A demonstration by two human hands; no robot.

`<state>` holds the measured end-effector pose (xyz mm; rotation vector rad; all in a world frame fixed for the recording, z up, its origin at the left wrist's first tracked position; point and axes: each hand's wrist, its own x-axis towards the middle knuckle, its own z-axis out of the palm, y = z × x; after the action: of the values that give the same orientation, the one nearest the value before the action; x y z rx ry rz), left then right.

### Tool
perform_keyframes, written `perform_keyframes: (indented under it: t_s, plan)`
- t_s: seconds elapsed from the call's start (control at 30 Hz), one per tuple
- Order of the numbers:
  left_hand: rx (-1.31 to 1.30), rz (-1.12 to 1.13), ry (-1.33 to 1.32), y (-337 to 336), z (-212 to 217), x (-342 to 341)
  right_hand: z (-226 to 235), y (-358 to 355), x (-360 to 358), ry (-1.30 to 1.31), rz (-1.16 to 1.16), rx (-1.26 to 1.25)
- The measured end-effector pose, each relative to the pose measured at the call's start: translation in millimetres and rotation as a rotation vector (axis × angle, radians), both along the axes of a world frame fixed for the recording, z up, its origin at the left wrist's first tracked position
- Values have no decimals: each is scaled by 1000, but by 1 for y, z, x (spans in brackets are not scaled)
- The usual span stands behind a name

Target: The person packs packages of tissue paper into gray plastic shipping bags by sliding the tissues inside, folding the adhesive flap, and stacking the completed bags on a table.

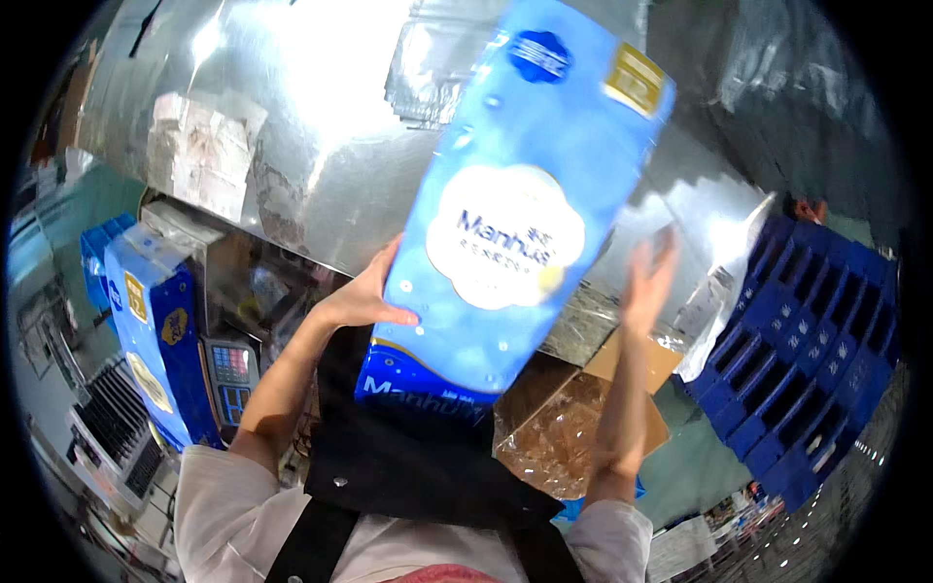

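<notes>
A large blue plastic-wrapped pack with a white cloud-shaped label is held tilted in front of me, its top leaning right over the metal table. My left hand grips the pack's left edge, thumb on the front face and the other fingers partly hidden by the pack. Off the pack's right side, my right hand is raised and somewhat blurred. Its fingers are stretched out and nothing shows in them. The pack hides part of the table and part of a stack of clear plastic bags.
Another blue pack stands at the left beside a keypad device. An open cardboard box holding clear plastic is below my right hand. Dark blue slotted crates stand at the right. Worn paper lies on the table.
</notes>
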<state>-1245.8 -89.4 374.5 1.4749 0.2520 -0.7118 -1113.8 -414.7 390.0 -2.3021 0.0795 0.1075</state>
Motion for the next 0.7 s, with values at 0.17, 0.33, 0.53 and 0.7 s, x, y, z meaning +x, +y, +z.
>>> perform_keyframes:
  t_s: [0.17,0.33,0.53,0.7]
  plan:
    - [152,229,-15,14,-16,83,-17,63,208,-347,457,-643]
    - [1183,-266,-1037,26,-69,230,7,113,195,-385,317,-398]
    - [1460,-965,-1038,29,-114,276,2,134,158,-409,299,-293]
    - [1123,-181,-861,31,-56,352,6,155,154,-390,181,-227]
